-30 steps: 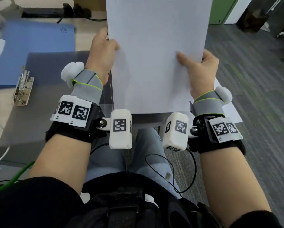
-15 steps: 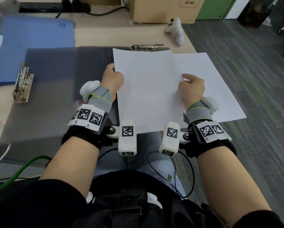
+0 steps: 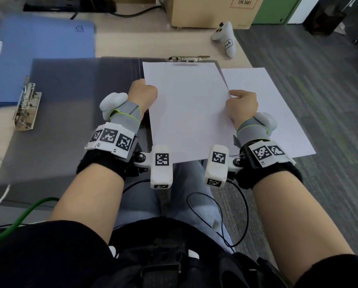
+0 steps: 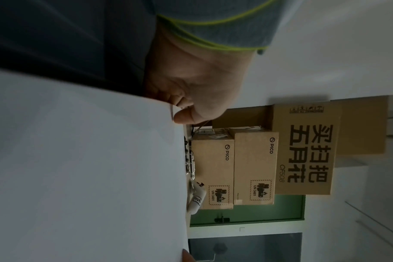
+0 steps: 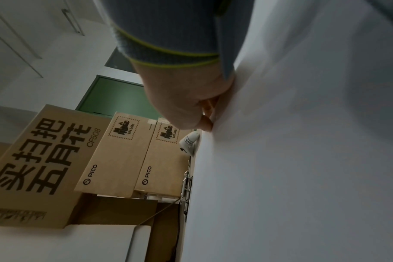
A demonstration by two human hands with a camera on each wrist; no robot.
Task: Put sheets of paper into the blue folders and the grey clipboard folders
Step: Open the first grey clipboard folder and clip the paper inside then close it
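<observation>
At the desk's right front edge, a sheet of paper lies on the open grey clipboard folder, its side edges pinched in the left hand and right hand grip. Only the wrist views show the thumbs over the sheet's edges.

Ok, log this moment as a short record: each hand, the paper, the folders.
left hand: grips left edge of the white paper sheet
right hand: pinches its right edge
sheet: lies over the open grey clipboard folder, top edge near the metal clip
second white sheet: under it, offset right
blue folder: closed, far left
</observation>
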